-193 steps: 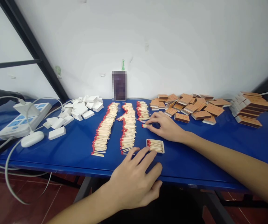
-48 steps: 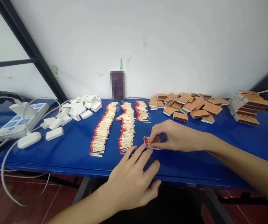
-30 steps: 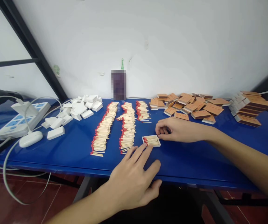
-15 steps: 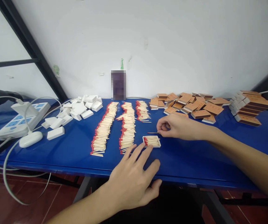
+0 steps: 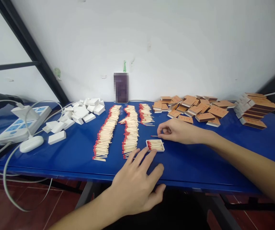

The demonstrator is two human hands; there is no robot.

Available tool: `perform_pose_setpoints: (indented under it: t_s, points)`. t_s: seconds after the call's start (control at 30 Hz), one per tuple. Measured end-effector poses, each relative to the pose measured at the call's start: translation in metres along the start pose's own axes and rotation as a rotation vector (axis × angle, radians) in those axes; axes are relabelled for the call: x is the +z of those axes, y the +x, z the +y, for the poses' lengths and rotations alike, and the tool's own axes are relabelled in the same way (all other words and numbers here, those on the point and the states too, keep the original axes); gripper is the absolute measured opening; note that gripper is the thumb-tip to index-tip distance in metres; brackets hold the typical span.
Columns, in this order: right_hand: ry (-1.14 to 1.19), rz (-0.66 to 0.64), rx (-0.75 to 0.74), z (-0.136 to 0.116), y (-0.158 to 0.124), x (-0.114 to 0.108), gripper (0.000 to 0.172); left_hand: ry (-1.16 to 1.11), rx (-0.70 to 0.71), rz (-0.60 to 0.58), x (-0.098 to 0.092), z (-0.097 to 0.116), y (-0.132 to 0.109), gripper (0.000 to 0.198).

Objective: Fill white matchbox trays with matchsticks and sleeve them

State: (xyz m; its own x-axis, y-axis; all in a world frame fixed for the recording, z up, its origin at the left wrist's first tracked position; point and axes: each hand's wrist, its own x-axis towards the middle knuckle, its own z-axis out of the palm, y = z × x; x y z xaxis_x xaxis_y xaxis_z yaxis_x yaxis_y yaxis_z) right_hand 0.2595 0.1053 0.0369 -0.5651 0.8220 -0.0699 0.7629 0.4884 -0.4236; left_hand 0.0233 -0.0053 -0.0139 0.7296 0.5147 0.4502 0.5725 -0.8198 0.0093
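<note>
Tray (image 5: pixel 163 148) of matches (image 5: pixel 156 145) set back from front edge of blue table (image 5: pixel 195 164); table stretches rightward of it. White wall (image 5: pixel 187 48) behind, red tiled floor (image 5: pixel 52 207) below. Left hand (image 5: pixel 137 187) loosely spread, fingertips at tray's near edge. Right hand (image 5: pixel 177 131) pinches single match (image 5: pixel 154 136) just beyond tray; fingers no longer down in tray, as moments earlier.

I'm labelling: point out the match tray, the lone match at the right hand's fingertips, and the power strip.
Match tray (image 5: pixel 163 148): head view, right rim.
Lone match (image 5: pixel 154 136): head view, wooden stick.
Power strip (image 5: pixel 13 128): head view, socket face.
</note>
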Motion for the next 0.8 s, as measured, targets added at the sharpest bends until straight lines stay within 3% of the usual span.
perform_pose_setpoints:
  t_s: [0.27,0.53,0.8]
  points:
    - [0.086,0.042,-0.040,-0.008,-0.005,0.000,0.024,-0.002,-0.002,-0.001,0.000,0.000,0.000,0.036]
    - [0.151,-0.056,-0.092,-0.022,-0.010,-0.002,0.020,-0.004,-0.006,0.005,0.001,0.000,0.000,0.036]
    - [0.167,-0.047,-0.030,-0.020,-0.011,-0.005,0.018,-0.001,-0.009,0.008,0.001,0.000,0.000,0.037]
